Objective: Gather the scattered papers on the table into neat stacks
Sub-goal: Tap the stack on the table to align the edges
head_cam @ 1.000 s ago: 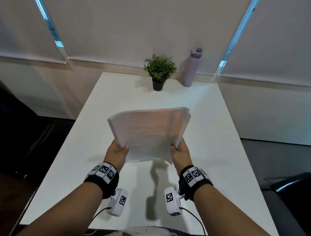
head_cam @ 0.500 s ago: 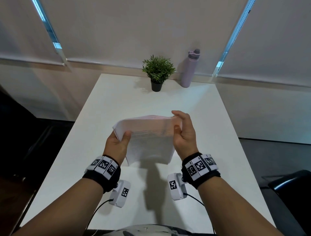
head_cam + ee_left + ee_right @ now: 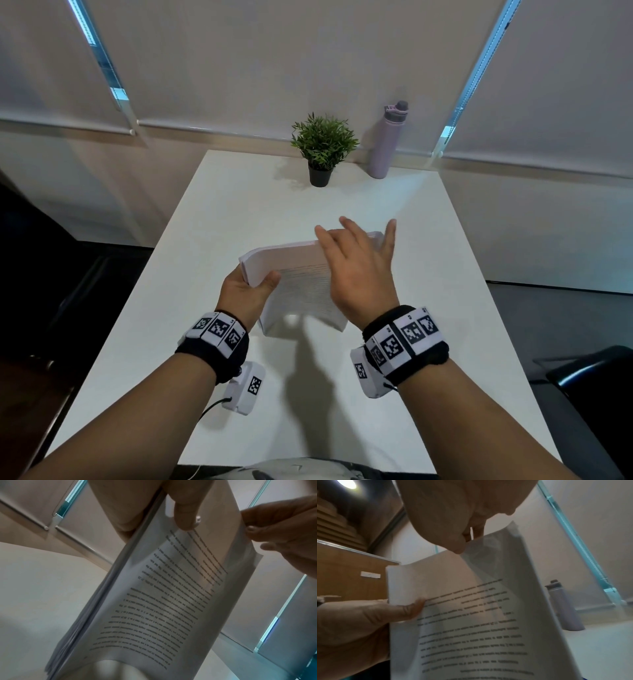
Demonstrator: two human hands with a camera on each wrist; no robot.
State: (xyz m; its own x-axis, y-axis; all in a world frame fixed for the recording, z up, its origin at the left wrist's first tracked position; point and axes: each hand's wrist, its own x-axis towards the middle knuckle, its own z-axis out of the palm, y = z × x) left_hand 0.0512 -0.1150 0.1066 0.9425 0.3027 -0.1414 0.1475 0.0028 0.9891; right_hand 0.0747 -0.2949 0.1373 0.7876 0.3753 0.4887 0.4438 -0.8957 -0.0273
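1. Head view: paper stack point(image 3: 301, 284) held upright above the white table point(image 3: 445, 308), mid-table, printed page facing the person.
2. Left hand point(image 3: 245, 294) grips the stack's left edge, thumb on front.
3. Right hand point(image 3: 356, 270) at the stack's top right, fingers spread straight; contact unclear.
4. Plant point(image 3: 323, 145) and bottle point(image 3: 388, 140) at far edge.

Stack of papers point(image 3: 301, 291): white, black printed text lines. Table point(image 3: 428, 274): white. Bottle point(image 3: 387, 140): lilac, grey cap. Plant point(image 3: 323, 140): green, black pot. Wristbands point(image 3: 407, 339): black, with black-and-white square markers.
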